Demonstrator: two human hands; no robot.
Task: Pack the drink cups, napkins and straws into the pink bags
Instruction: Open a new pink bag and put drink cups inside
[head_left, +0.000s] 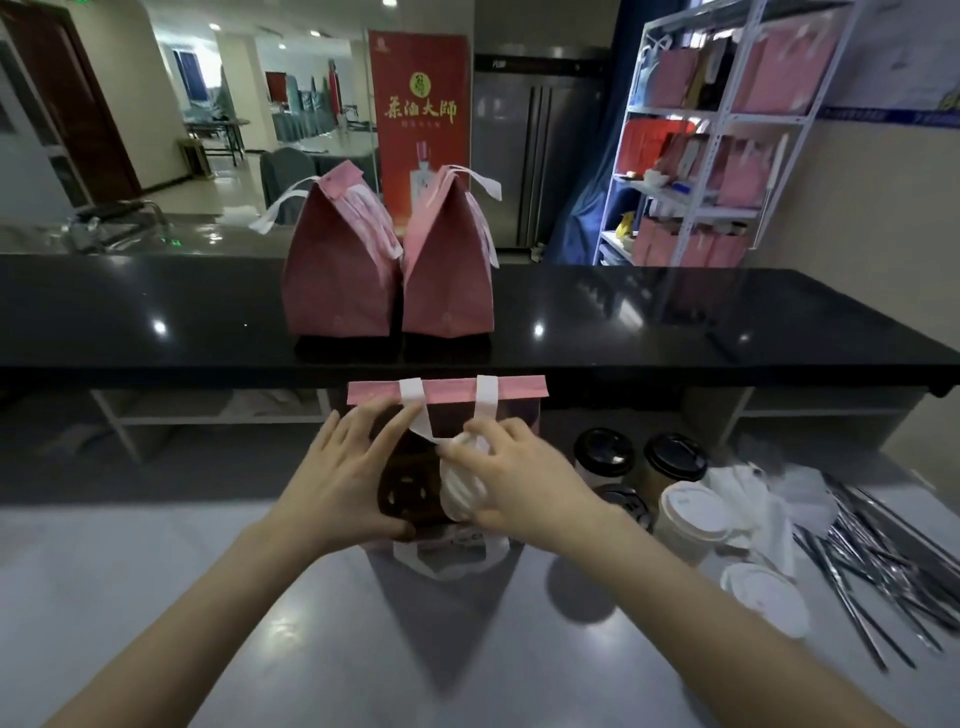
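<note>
Standing finished on the black counter (675, 312): two closed pink bags (337, 280), matte paper, tops folded to a peak, white ribbon handles hanging loose.

Item in hand: third pink bag (447, 391), open and upright on the grey table (156, 597), just below the counter's edge.
- Left hand (343, 467): fingers straight and spread, pressing the bag's left wall open.
- Right hand (514, 483): curled round a white-lidded cup (460, 491), tilted at the bag's mouth and, by my reckoning, part-way in.

Outstanding, right of the bag:
- black-lidded cups (602, 452)
- spare white cups (693, 512), smooth domed lids
- napkins (753, 488), soft and crumpled
- straws (872, 561), thin, glossy-wrapped, in a loose fan

Two bags look complete; the third seems barely begun.
</note>
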